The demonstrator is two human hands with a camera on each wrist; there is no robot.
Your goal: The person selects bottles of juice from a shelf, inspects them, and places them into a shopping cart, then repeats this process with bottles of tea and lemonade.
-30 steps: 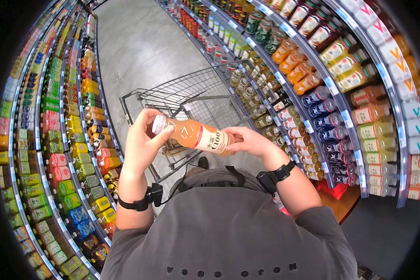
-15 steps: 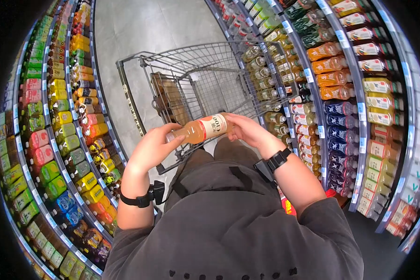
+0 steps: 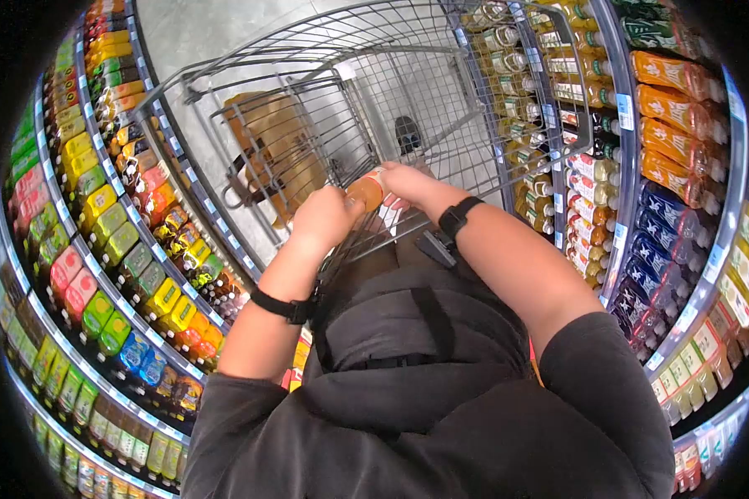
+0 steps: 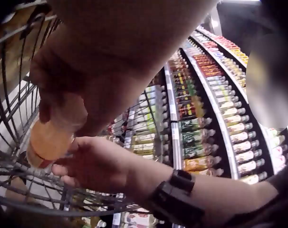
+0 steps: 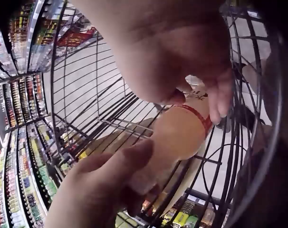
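Observation:
A plastic bottle of orange-pink drink (image 3: 366, 191) with a cream, red-edged label lies tilted between both hands, low over the shopping cart (image 3: 345, 71). My left hand (image 3: 323, 218) grips its neck end, and the cap is hidden by the fingers. At the label end my right hand (image 3: 409, 185) holds the bottle, thumb on one side and fingers on the other. The right wrist view shows the bottle (image 5: 182, 130) with the right hand (image 5: 182, 66) above and the left hand (image 5: 103, 185) below. Cart wires surround both hands there.
A brown bag-like thing (image 3: 279, 141) sits in the cart's left part. Shelves of bottled drinks (image 3: 100, 216) line the left side, and more bottles (image 3: 678, 125) fill the shelves on the right. Grey floor (image 3: 191, 41) shows ahead, beyond the cart.
Both hands have lowered the bottle away from the chest, down to the cart, which now appears larger and nearer. The label has turned mostly out of the head view.

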